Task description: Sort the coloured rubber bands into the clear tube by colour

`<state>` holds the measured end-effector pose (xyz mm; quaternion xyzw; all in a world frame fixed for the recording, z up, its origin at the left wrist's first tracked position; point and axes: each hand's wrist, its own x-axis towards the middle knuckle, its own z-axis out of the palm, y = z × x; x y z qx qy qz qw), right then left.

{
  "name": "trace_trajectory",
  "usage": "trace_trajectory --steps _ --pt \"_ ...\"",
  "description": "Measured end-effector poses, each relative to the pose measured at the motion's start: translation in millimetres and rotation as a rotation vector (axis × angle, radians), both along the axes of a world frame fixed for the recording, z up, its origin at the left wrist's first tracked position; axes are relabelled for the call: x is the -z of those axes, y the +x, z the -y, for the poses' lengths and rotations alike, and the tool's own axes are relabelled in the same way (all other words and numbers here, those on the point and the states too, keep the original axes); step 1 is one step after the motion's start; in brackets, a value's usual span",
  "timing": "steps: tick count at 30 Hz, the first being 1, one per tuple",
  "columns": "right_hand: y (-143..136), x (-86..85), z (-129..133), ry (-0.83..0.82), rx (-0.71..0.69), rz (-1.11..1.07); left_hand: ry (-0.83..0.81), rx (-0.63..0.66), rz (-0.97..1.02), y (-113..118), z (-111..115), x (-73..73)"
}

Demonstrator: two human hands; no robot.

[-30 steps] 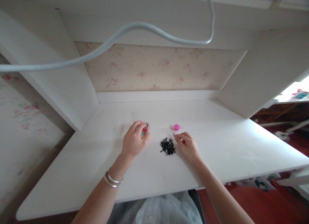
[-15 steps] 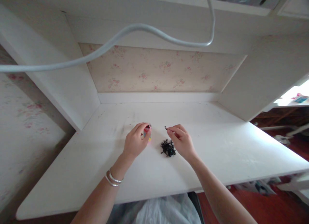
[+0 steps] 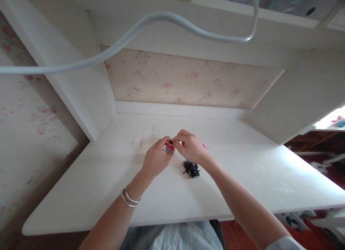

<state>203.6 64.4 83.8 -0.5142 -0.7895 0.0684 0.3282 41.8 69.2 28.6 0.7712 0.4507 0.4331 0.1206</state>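
Observation:
My left hand (image 3: 157, 157) is wrapped round a small clear jar (image 3: 167, 149) with a red, yellow and blue pattern, tilted a little above the desk. Something black shows at its open mouth. My right hand (image 3: 190, 146) has thumb and fingers pinched together right at that mouth; the small black hair tie in them is mostly hidden by the fingertips. Below the right wrist, a loose heap of black hair ties (image 3: 191, 169) lies on the white desk (image 3: 161, 203). Just behind the right hand, a bit of a pink loop (image 3: 205, 146) peeks out.
A thick white cable (image 3: 161, 16) hangs across the upper view, in front of the shelf. White side panels (image 3: 78, 73) stand left and right of the desk. A floral back wall (image 3: 183, 77) closes the far side.
My right hand has moved left from above the heap to the jar's mouth with the small black hair tie. The pink loop has come into sight. The camera view has shifted slightly.

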Motion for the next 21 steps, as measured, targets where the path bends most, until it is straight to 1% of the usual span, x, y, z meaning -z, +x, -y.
trace_trajectory --steps 6,8,10,13,17,21 --pt "0 -18.1 3 -0.016 -0.055 0.388 -0.013 0.018 0.024 -3 -1 -1.4" --pt "-1 -21.0 6 -0.001 -0.069 0.501 -0.022 0.025 0.033 -3 0 -2.7" --pt "-2 -21.8 8 -0.004 -0.078 0.566 -0.032 0.035 0.043 -2 1 -4.1" --pt "-3 -21.2 9 -0.076 -0.071 0.576 -0.067 0.051 0.05 -2 1 -5.3" --pt "0 -20.2 7 -0.185 -0.083 0.504 -0.127 0.039 0.046 -2 1 -4.9" --pt "5 -18.2 6 -0.137 -0.069 0.382 -0.152 0.049 0.045 -2 2 -5.0"
